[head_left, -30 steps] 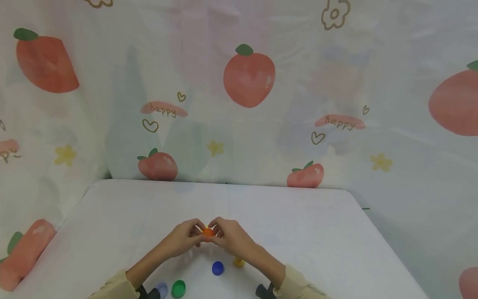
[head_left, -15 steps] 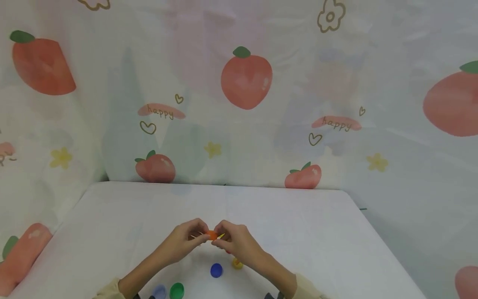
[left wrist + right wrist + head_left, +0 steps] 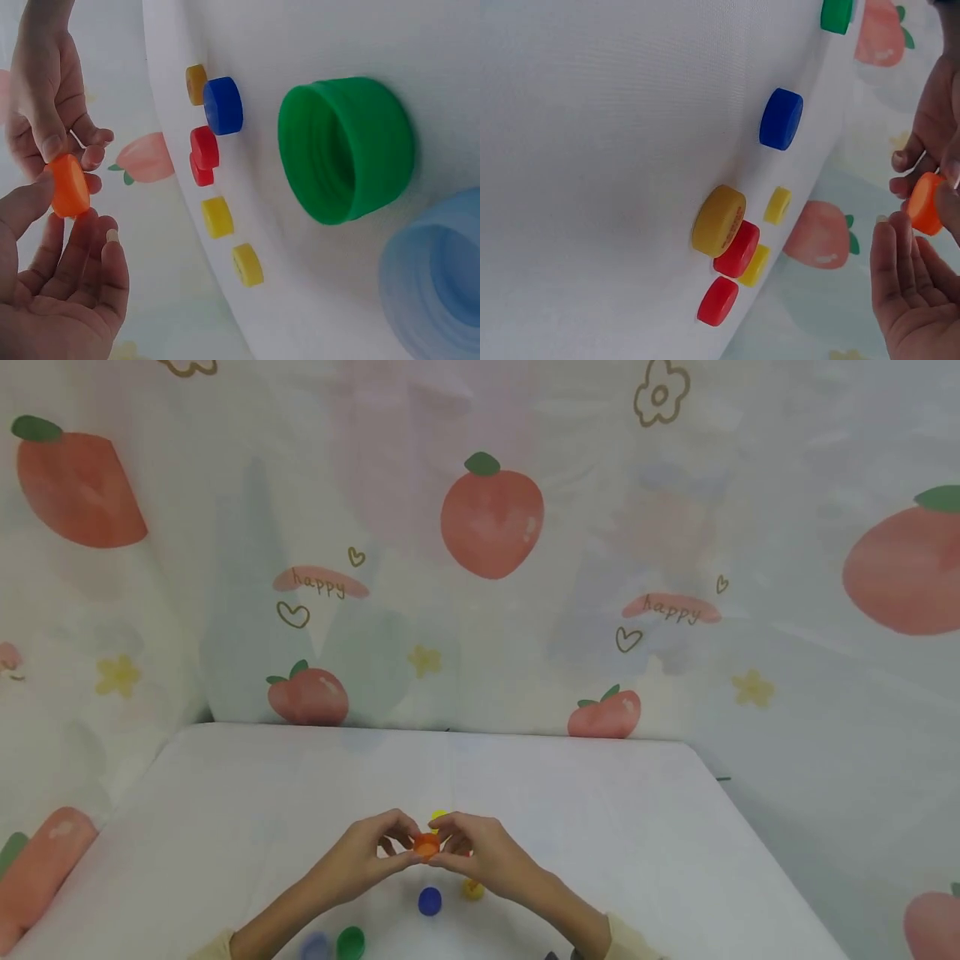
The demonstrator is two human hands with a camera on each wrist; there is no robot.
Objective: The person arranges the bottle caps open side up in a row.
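An orange bottle cap (image 3: 427,847) is held up over the table between the two hands, with its hollow side toward the head camera. My left hand (image 3: 371,850) pinches its left side between thumb and fingers. From the right, my right hand (image 3: 480,853) pinches the same cap. In the left wrist view the orange cap (image 3: 70,186) shows between both thumbs and fingertips, clear of the tabletop. Nearest below the hands are a blue cap (image 3: 430,902) and a dark yellow cap (image 3: 473,888). A yellow cap (image 3: 439,817) shows just behind the right fingers.
On the white table (image 3: 300,777) lie a green cap (image 3: 345,150) and a pale blue cap (image 3: 427,277), close to the person. Two red caps (image 3: 737,249) and two bright yellow caps (image 3: 778,205) lie farther off. A fruit-patterned cloth (image 3: 487,635) hangs behind.
The orange cap has turned, so its hollow side now faces the head camera. Both hands sit slightly lower in the head view, and a yellow cap shows behind them.
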